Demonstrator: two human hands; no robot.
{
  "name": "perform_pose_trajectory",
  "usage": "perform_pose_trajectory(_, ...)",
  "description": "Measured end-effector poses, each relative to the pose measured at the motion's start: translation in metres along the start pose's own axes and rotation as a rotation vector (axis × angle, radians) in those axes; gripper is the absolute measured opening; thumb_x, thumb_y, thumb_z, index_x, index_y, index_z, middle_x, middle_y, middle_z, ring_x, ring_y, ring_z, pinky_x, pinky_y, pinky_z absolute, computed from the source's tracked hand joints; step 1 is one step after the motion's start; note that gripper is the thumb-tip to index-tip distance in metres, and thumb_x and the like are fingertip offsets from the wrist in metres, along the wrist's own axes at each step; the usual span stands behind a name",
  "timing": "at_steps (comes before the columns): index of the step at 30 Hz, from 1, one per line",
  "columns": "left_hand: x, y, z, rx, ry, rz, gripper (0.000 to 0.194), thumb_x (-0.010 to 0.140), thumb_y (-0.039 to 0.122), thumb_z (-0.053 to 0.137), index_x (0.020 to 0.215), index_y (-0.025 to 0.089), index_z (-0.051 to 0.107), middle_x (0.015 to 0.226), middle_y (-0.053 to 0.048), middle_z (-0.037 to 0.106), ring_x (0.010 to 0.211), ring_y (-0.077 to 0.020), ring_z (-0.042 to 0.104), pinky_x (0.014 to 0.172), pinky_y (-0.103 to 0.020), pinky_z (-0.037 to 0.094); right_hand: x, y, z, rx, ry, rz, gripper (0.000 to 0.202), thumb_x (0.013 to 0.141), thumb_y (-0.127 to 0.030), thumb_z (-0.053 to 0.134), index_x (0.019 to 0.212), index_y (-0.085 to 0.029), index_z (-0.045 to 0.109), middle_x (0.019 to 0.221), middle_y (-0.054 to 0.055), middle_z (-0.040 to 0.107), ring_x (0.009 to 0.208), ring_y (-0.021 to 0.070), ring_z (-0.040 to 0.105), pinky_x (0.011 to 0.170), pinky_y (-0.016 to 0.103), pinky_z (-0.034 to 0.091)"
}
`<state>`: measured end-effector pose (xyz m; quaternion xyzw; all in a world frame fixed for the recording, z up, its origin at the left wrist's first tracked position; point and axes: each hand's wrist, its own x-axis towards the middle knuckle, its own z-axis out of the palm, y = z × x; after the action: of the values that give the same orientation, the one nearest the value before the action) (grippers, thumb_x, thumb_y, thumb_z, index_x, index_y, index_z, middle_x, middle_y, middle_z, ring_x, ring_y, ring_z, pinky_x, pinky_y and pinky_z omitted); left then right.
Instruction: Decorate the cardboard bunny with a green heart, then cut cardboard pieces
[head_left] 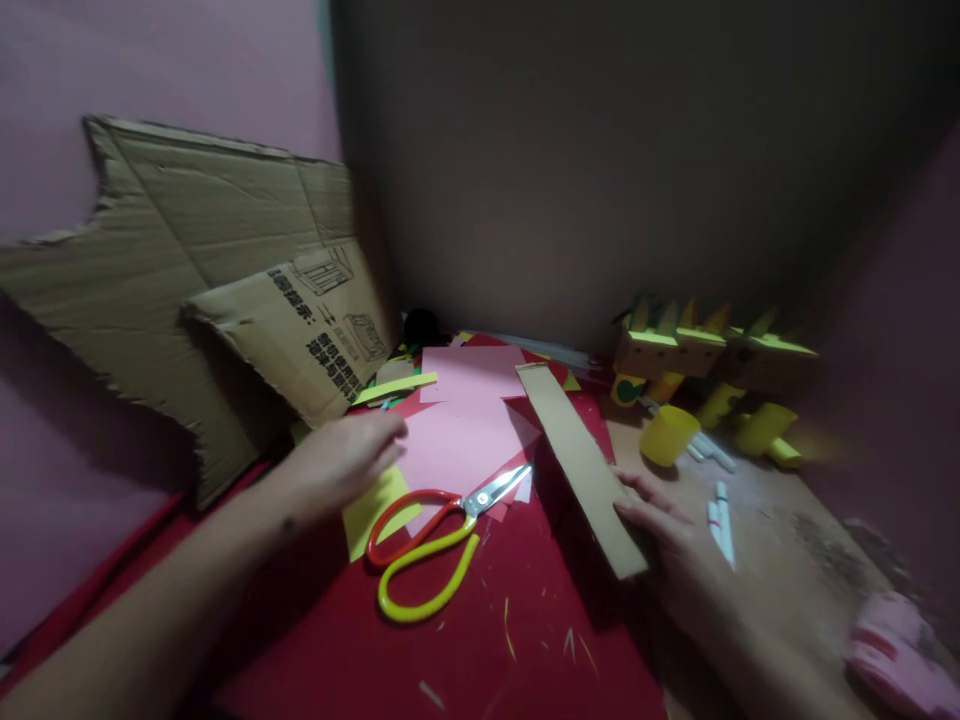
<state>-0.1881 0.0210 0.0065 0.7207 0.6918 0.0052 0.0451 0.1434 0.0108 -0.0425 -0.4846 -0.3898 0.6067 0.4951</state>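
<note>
A long cardboard strip (577, 455) slants across the middle right, raised above the red surface. My right hand (667, 530) grips its right edge near the lower end, thumb on the top face. My left hand (360, 455) is over the left side of the pink paper sheets (457, 440), its fingers loosely bent and slightly apart, with nothing visible in them. Between my hands lie scissors (446, 545) with one red and one yellow handle, blades spread a little. Under my left hand and the red handle is yellow paper (364, 525).
Torn cardboard (217, 210) and a printed cardboard piece (322, 340) lean at left. A yellow cup (669, 436), white markers (721, 525), box figures with spiky tops (652, 350) and a pink object (896, 650) stand or lie at right. Paper scraps dot the red cloth (525, 640).
</note>
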Motion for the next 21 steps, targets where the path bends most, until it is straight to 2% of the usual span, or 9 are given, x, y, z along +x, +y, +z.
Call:
perform_pose_trajectory(2,0.022,-0.018,-0.01,0.052,-0.008,-0.127,0.03,0.086,0.033,0.042,0.094,0.019,0.066,0.096,-0.012,0.073,0.09,-0.0276,0.068,0.071,-0.032,0.048,-0.002,0.0,0.001,0.022,0.001,0.062,0.042,0.061,-0.031,0.077,0.1,-0.021,0.067,0.073,0.002,0.073,0.053,0.0188,0.065,0.049,0.028,0.05)
perform_pose_trajectory(5,0.045,-0.034,-0.004,0.093,-0.011,-0.23,0.03,0.078,0.032,0.048,0.093,0.017,0.069,0.098,-0.018,0.073,0.092,-0.0351,0.069,0.067,-0.035,0.048,-0.002,0.002,0.003,0.032,0.009,0.081,0.043,0.059,-0.03,0.077,0.099,-0.021,0.065,0.076,0.002,0.073,0.055,0.0176,0.065,0.051,0.027,0.049)
perform_pose_trajectory(9,0.054,-0.038,0.017,0.072,0.01,-0.286,0.037,0.074,0.03,0.051,0.104,0.017,0.068,0.102,-0.018,0.074,0.092,-0.0348,0.07,0.069,-0.035,0.051,-0.002,0.003,0.003,-0.005,0.011,0.078,0.046,0.059,-0.03,0.074,0.103,-0.02,0.065,0.074,0.003,0.072,0.056,0.0198,0.065,0.052,0.029,0.049)
perform_pose_trajectory(11,0.053,-0.039,0.019,0.049,0.032,-0.316,0.042,0.073,0.028,0.052,0.11,0.015,0.066,0.105,-0.02,0.073,0.093,-0.0359,0.07,0.068,-0.036,0.051,-0.002,0.003,0.004,-0.03,-0.01,0.089,0.05,0.059,-0.03,0.073,0.107,-0.02,0.064,0.074,0.003,0.071,0.058,0.0208,0.066,0.053,0.029,0.049)
perform_pose_trajectory(13,0.052,-0.041,0.014,0.016,0.054,-0.341,0.044,0.072,0.025,0.052,0.113,0.013,0.065,0.106,-0.02,0.073,0.096,-0.0351,0.07,0.069,-0.034,0.051,-0.003,0.003,0.004,-0.069,-0.037,0.101,0.055,0.06,-0.031,0.072,0.113,-0.021,0.061,0.074,0.002,0.071,0.059,0.0209,0.066,0.055,0.03,0.049)
perform_pose_trajectory(16,0.052,-0.046,-0.004,-0.037,0.076,-0.372,0.038,0.076,0.022,0.05,0.109,0.014,0.066,0.098,-0.014,0.075,0.095,-0.0301,0.07,0.069,-0.028,0.051,-0.004,0.003,0.005,-0.145,-0.081,0.11,0.063,0.063,-0.031,0.07,0.123,-0.022,0.054,0.07,-0.001,0.067,0.059,0.0191,0.064,0.055,0.028,0.048)
perform_pose_trajectory(19,0.055,-0.049,-0.018,-0.086,0.05,-0.391,0.028,0.084,0.022,0.045,0.099,0.015,0.068,0.084,-0.008,0.075,0.081,-0.0244,0.072,0.06,-0.026,0.05,-0.004,0.006,0.007,-0.191,-0.112,0.091,0.067,0.064,-0.031,0.069,0.127,-0.023,0.049,0.071,-0.003,0.065,0.06,0.0171,0.063,0.054,0.026,0.047)
perform_pose_trajectory(21,0.061,-0.05,-0.02,-0.098,0.035,-0.392,0.027,0.092,0.026,0.044,0.1,0.015,0.068,0.084,-0.005,0.074,0.076,-0.0215,0.071,0.06,-0.026,0.051,-0.004,0.008,0.008,-0.204,-0.124,0.061,0.067,0.063,-0.03,0.069,0.126,-0.022,0.048,0.073,-0.003,0.065,0.06,0.0162,0.062,0.054,0.025,0.047)
